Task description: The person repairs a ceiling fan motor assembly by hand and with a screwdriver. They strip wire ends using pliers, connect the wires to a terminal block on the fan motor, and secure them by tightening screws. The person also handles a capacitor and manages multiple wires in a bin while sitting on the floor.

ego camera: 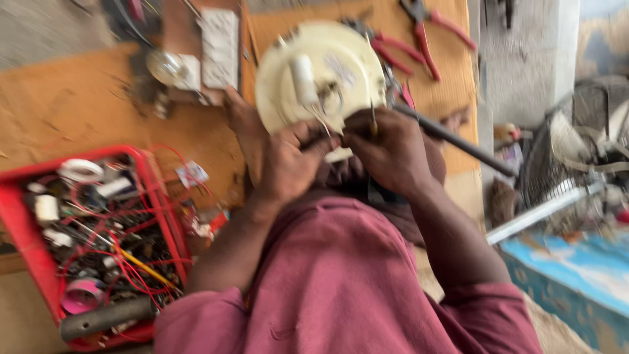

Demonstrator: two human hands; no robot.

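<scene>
A round cream-coloured disc with a small white cylinder on it lies on the orange work surface. The left hand curls shut against the disc's near edge, pinching thin wires. The right hand grips a slim tool there. At left, a red plastic crate holds tangled red wires, tape rolls and small parts. Red-handled pliers lie beyond.

A small repair workshop. A worn orange workbench carries red-handled pliers near its far edge, a white switch-and-socket board, and, at its near left corner, a red crate crammed with tangled wires, tape rolls and spare electrical parts.
</scene>
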